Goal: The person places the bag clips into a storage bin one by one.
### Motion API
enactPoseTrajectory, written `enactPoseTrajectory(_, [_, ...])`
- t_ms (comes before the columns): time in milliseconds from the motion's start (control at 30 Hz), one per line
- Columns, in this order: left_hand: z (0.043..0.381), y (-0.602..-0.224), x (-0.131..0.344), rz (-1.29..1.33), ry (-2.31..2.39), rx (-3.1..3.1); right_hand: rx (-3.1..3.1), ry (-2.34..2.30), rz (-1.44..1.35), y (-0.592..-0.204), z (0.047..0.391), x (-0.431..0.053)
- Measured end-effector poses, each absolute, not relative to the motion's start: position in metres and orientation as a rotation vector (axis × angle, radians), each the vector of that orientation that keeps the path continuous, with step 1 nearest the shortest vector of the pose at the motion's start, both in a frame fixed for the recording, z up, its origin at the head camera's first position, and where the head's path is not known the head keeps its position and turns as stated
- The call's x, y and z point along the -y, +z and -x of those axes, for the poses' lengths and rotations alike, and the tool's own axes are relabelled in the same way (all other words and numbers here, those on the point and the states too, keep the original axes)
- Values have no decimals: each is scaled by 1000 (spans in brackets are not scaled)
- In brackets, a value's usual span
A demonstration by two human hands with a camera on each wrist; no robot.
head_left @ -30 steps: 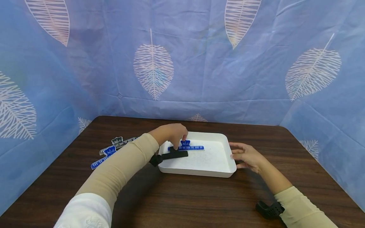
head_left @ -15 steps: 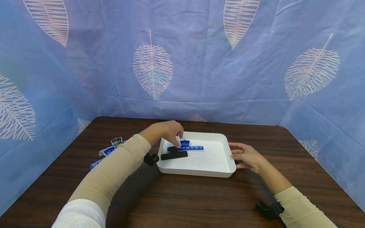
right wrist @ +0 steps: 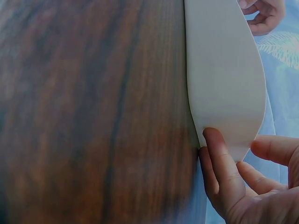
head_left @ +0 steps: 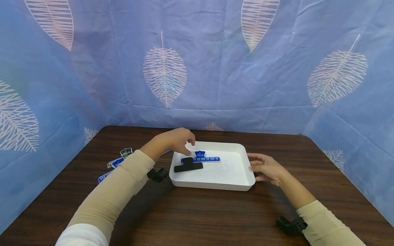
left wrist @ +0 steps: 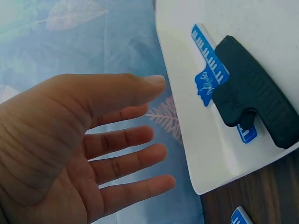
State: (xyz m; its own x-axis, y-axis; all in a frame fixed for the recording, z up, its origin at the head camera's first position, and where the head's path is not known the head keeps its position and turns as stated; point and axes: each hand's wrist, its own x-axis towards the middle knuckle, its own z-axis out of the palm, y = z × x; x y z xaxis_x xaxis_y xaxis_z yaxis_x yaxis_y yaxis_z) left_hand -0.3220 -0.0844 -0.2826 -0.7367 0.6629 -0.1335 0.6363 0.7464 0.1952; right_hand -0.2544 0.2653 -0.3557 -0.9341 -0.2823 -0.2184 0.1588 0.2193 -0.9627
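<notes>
A white tray (head_left: pixel 212 187) stands on the table, holding a black clip (head_left: pixel 188 166) and a blue clip with a piano-key print (head_left: pixel 212 159). In the left wrist view the black clip (left wrist: pixel 261 88) partly covers the blue clip (left wrist: pixel 205 51). My left hand (head_left: pixel 176 139) hovers above the tray's back left corner, apart from the clips. Its fingers (left wrist: pixel 133 161) are spread and hold nothing. At the tray's right end, my right hand (head_left: pixel 268 170) touches the outer wall with extended fingertips (right wrist: pixel 217 140).
Left of the tray lie more clips: a dark one (head_left: pixel 126 152) and a blue one (head_left: pixel 116 162), partly hidden by my left sleeve (head_left: pixel 114 191). Blue leaf-print cloth (head_left: pixel 197 85) hangs behind and beside the brown table (head_left: pixel 197 215).
My left hand has let go of the black clip, which now rests in the tray. The hand has moved up and left. My right hand stays at the tray's end.
</notes>
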Motion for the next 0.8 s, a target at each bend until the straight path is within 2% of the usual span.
enactPoseTrajectory(333, [311, -272, 102, -1086, 246, -2854, -2137, -1774, 137, -356, 255, -267])
enactPoseTrajectory(800, [302, -274, 141, -979, 368, -2972, -2120, -1786, 136, -358, 255, -267])
